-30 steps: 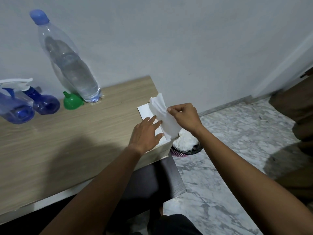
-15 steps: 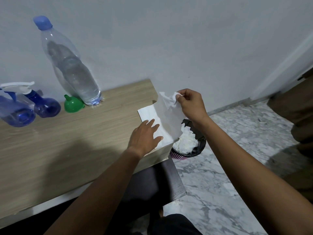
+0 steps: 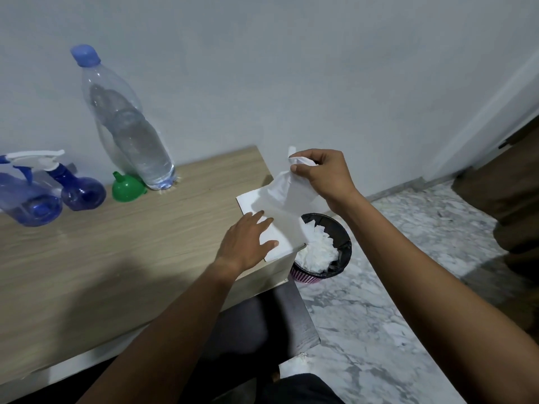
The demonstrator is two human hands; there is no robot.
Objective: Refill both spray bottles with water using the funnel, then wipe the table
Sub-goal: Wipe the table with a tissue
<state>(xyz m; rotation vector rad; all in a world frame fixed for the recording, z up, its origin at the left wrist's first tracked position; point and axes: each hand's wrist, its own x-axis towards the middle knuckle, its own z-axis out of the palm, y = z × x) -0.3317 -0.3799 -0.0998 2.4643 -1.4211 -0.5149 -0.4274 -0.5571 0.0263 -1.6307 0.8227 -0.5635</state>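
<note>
Right hand [image 3: 323,173], grip pinched shut on a white tissue [image 3: 287,199], lifts it above the tissue box [image 3: 269,228]; left hand [image 3: 248,243], grip open, presses flat on the box at the bench [image 3: 116,258] right end.

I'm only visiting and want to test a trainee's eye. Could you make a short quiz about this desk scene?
1. True or false: the left hand presses flat on the white tissue box.
2. What does the right hand pinch? A) green plastic funnel B) thin white tissue sheet C) blue bottle cap
3. Fill in: the green plastic funnel lies beside the tall clear water bottle on the ____ wooden table.

Key: 1 true. 2 B, the thin white tissue sheet. 3 light.
</note>
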